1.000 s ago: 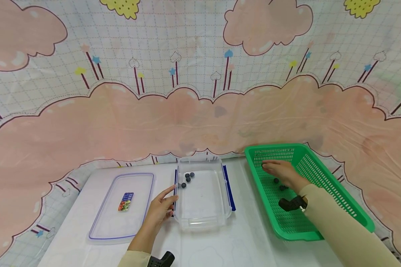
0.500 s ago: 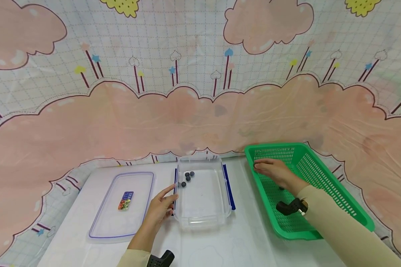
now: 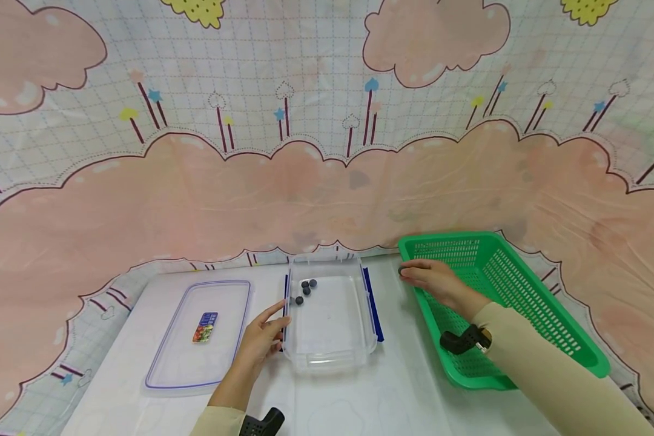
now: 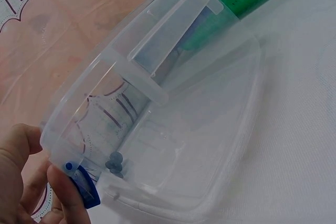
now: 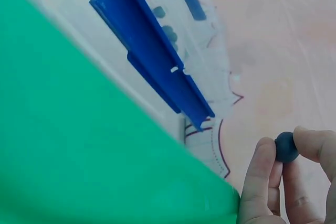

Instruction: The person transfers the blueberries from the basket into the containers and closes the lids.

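My right hand pinches a blueberry between thumb and fingertips, above the left rim of the green basket. In the head view only a sliver of that berry shows at the fingertips. A clear plastic container with blue side latches stands in the middle, and several blueberries lie near its far left corner. At its left wall my left hand holds the side. The left wrist view shows those fingers around the left blue latch. The basket floor is partly hidden by the right arm.
A clear lid with a blue seal and a colourful label lies on the white table, left of the container. Behind the table hangs a printed pink and white cloth.
My right hand has moved left with the blueberry, from over the inside of the basket to its left rim. My left hand stays at the container's side.
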A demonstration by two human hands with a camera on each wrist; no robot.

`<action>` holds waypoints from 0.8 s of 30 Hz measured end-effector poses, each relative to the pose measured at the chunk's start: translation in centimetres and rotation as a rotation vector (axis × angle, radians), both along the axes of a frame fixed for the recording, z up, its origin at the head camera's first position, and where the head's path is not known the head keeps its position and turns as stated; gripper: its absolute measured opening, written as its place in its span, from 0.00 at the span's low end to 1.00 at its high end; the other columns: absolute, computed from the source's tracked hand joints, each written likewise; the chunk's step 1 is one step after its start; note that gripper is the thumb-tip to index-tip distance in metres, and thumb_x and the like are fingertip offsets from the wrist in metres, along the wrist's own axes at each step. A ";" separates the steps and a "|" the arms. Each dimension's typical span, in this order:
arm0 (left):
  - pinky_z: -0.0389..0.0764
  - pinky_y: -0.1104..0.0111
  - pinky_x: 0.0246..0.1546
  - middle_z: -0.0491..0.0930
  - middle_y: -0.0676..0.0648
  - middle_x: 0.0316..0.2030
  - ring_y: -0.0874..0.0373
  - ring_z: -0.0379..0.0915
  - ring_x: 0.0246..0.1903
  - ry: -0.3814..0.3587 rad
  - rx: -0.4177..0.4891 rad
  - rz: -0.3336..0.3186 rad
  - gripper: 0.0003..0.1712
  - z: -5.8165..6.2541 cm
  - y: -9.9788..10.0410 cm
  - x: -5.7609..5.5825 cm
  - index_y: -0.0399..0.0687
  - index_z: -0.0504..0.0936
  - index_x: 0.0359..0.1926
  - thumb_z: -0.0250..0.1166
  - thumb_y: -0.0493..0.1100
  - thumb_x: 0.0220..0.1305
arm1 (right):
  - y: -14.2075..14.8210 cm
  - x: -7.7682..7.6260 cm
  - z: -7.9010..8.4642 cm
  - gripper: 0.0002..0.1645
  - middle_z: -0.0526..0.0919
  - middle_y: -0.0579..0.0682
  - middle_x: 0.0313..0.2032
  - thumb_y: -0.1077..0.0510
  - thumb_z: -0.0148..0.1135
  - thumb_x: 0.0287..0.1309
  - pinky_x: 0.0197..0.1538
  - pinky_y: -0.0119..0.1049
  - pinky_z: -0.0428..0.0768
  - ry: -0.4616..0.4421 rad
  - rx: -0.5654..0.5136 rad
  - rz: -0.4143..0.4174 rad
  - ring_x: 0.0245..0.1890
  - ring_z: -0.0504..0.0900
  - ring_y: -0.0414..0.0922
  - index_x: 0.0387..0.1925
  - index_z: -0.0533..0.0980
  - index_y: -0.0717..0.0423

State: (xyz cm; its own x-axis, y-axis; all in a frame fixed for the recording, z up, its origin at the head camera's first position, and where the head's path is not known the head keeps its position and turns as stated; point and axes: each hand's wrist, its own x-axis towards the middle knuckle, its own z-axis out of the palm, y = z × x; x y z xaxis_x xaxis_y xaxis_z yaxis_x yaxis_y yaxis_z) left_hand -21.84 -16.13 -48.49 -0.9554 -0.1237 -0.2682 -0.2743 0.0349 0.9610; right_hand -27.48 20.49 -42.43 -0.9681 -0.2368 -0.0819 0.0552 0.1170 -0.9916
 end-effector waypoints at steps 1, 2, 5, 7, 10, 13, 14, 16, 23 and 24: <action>0.73 0.76 0.21 0.72 0.51 0.28 0.62 0.66 0.24 -0.001 -0.001 0.001 0.29 0.0 0.0 0.0 0.52 0.74 0.67 0.66 0.41 0.65 | -0.2 0.0 0.0 0.31 0.74 0.60 0.58 0.61 0.57 0.68 0.65 0.41 0.73 0.000 0.001 0.003 0.48 0.80 0.35 0.65 0.63 0.76; 0.73 0.76 0.21 0.73 0.51 0.28 0.62 0.66 0.24 -0.002 -0.002 0.002 0.29 -0.1 0.0 0.0 0.53 0.74 0.67 0.66 0.41 0.64 | -0.3 -0.1 0.0 0.31 0.76 0.58 0.56 0.61 0.57 0.68 0.65 0.42 0.72 0.001 -0.001 0.003 0.48 0.81 0.35 0.65 0.63 0.76; 0.73 0.76 0.21 0.73 0.51 0.28 0.62 0.66 0.24 -0.004 -0.008 0.005 0.29 -0.1 0.0 0.0 0.53 0.74 0.67 0.66 0.41 0.64 | -0.7 -0.2 -0.1 0.30 0.79 0.53 0.51 0.62 0.57 0.68 0.63 0.39 0.75 0.000 -0.016 0.000 0.46 0.82 0.35 0.64 0.64 0.76; 0.73 0.76 0.21 0.72 0.51 0.28 0.62 0.66 0.24 -0.002 -0.004 0.007 0.29 -0.1 0.0 0.0 0.53 0.74 0.66 0.65 0.41 0.64 | -1.0 -0.3 -0.2 0.29 0.80 0.50 0.49 0.63 0.57 0.67 0.61 0.37 0.77 -0.003 -0.033 -0.001 0.45 0.82 0.35 0.64 0.64 0.77; 0.73 0.77 0.21 0.72 0.51 0.28 0.62 0.66 0.25 0.003 0.004 0.009 0.29 -0.2 0.0 0.0 0.52 0.74 0.66 0.65 0.40 0.64 | -1.3 -0.4 -0.2 0.29 0.80 0.49 0.47 0.65 0.57 0.67 0.60 0.36 0.77 -0.009 -0.059 -0.001 0.44 0.82 0.35 0.63 0.64 0.78; 0.73 0.77 0.21 0.72 0.51 0.27 0.62 0.66 0.25 0.008 0.012 0.011 0.28 -0.2 0.0 -0.1 0.52 0.75 0.66 0.65 0.40 0.64 | -1.7 -0.5 -0.1 0.28 0.80 0.47 0.46 0.65 0.57 0.67 0.60 0.37 0.77 -0.012 -0.067 0.001 0.44 0.82 0.35 0.63 0.64 0.78; 0.73 0.77 0.21 0.72 0.51 0.27 0.62 0.67 0.24 0.009 0.013 0.013 0.28 -0.2 0.0 -0.1 0.53 0.75 0.66 0.65 0.40 0.64 | -1.8 -0.5 -0.1 0.28 0.80 0.47 0.45 0.65 0.57 0.66 0.60 0.37 0.77 -0.013 -0.068 0.000 0.44 0.82 0.35 0.62 0.65 0.78; 0.73 0.77 0.21 0.72 0.51 0.26 0.62 0.67 0.24 0.007 0.014 0.016 0.28 -0.2 0.0 -0.1 0.53 0.76 0.65 0.65 0.40 0.64 | -2.0 -0.7 -0.2 0.27 0.80 0.47 0.45 0.65 0.57 0.66 0.59 0.35 0.78 -0.012 -0.067 0.003 0.44 0.82 0.36 0.62 0.66 0.78; 0.73 0.77 0.21 0.72 0.52 0.26 0.63 0.66 0.24 0.008 0.017 0.012 0.28 -0.2 0.1 0.0 0.53 0.75 0.65 0.66 0.40 0.63 | -3.0 -1.0 -0.3 0.27 0.81 0.48 0.45 0.66 0.58 0.65 0.58 0.36 0.78 -0.023 -0.064 -0.002 0.44 0.82 0.37 0.61 0.67 0.77; 0.73 0.77 0.20 0.72 0.52 0.26 0.62 0.67 0.24 0.007 0.021 0.015 0.28 -0.2 0.1 0.0 0.53 0.75 0.65 0.66 0.40 0.63 | -3.2 -1.0 -0.3 0.27 0.81 0.48 0.45 0.65 0.58 0.65 0.59 0.37 0.78 -0.024 -0.058 -0.002 0.44 0.82 0.37 0.62 0.67 0.76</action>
